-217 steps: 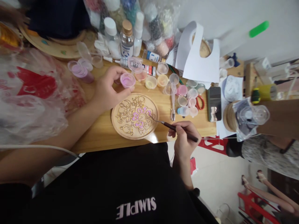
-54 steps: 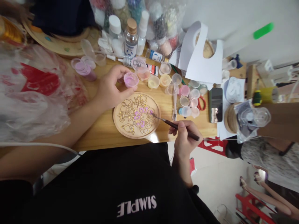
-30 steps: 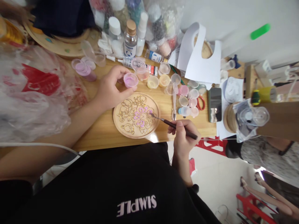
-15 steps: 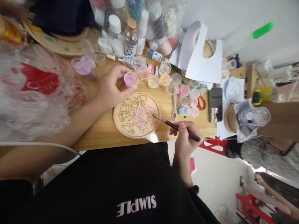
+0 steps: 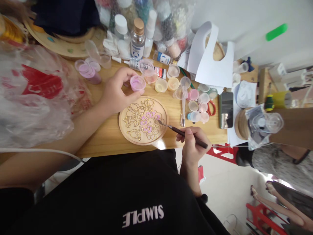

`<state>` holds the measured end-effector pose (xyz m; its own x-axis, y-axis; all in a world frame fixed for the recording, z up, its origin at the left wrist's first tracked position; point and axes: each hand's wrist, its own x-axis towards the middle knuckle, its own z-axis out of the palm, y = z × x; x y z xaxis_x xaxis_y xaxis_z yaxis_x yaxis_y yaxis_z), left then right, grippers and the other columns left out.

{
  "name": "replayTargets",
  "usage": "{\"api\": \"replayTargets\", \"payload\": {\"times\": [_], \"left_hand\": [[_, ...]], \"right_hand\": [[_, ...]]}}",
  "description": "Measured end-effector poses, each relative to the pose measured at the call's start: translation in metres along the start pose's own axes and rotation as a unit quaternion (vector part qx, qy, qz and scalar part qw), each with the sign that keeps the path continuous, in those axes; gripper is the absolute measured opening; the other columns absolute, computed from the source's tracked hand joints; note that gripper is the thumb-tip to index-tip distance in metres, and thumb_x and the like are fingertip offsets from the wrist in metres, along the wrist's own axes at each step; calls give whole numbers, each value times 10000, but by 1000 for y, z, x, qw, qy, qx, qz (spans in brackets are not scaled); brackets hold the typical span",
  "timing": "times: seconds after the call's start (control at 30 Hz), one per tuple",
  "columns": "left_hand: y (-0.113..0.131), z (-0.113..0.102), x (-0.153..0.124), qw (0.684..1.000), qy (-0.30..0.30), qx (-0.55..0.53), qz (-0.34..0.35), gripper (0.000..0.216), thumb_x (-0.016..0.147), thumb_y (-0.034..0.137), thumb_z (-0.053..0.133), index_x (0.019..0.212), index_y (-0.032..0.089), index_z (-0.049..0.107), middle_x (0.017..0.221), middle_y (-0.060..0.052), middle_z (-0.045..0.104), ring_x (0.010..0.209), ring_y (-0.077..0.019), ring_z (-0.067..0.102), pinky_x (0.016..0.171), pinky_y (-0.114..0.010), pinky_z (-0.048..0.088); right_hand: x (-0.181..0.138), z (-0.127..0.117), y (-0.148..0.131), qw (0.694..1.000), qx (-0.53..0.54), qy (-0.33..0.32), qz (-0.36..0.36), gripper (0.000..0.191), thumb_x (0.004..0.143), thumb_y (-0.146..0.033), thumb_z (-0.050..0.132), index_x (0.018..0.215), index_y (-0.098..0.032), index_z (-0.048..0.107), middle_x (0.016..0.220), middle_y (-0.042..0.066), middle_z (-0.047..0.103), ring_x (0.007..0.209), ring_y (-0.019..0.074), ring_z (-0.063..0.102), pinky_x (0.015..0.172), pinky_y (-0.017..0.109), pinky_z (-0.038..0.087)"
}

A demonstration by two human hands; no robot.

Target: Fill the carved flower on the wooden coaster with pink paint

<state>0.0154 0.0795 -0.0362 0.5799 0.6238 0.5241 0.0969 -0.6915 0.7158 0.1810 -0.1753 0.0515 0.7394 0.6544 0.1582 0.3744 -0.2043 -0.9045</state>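
Note:
A round wooden plaque [image 5: 127,137] lies near the table's front edge, bearing a gold-outlined flower design with some petals filled in pink-purple. My right hand [image 5: 193,143] grips a palette knife [image 5: 179,131] by its dark handle. The thin metal tip of the knife is at the petals on the flower's right side; whether it touches cannot be made out. My left hand [image 5: 119,91] is closed around a small plastic cup [image 5: 138,84] of pink-purple paste, just above the plaque's upper edge.
Several small cups of pale colours [image 5: 173,84] crowd the table right of my left hand. Bottles [image 5: 137,39] stand behind. A plastic bag [image 5: 36,98] covers the left side. A phone [image 5: 226,110] and red-handled scissors [image 5: 211,108] lie right. Another person's legs [image 5: 276,205] show lower right.
My right hand and the palette knife have shifted very slightly to the left. My left hand keeps the cup in the same place.

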Motion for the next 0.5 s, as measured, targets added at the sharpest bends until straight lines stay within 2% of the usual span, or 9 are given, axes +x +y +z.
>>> {"api": "replayTargets", "payload": {"times": [0.2,0.4,0.5], "left_hand": [[-4,0,-2,1000,-19,-13,-12,428,948,401,767,1286,195,605,1179,-43,771,1040,-190,814,898,-332,694],[-1,0,-1,1000,0,-2,9,394,960,377,775,1268,189,618,1156,-37,792,1017,-168,822,860,-269,667],[-1,0,-1,1000,-8,-4,-2,390,969,379,765,1273,182,621,1166,-48,798,1018,-167,820,865,-276,669]], "right_hand": [[0,0,-2,1000,-2,-16,3,319,1033,-405,687,762,-241,729,599,-30,691,520,158,642,532,301,517],[3,2,1,1000,13,24,-9,254,1010,-351,702,786,-240,748,576,-48,682,490,156,665,510,292,497],[4,4,-1,1000,8,27,-6,274,1018,-378,701,784,-241,737,591,-39,703,497,159,680,517,300,513]]}}
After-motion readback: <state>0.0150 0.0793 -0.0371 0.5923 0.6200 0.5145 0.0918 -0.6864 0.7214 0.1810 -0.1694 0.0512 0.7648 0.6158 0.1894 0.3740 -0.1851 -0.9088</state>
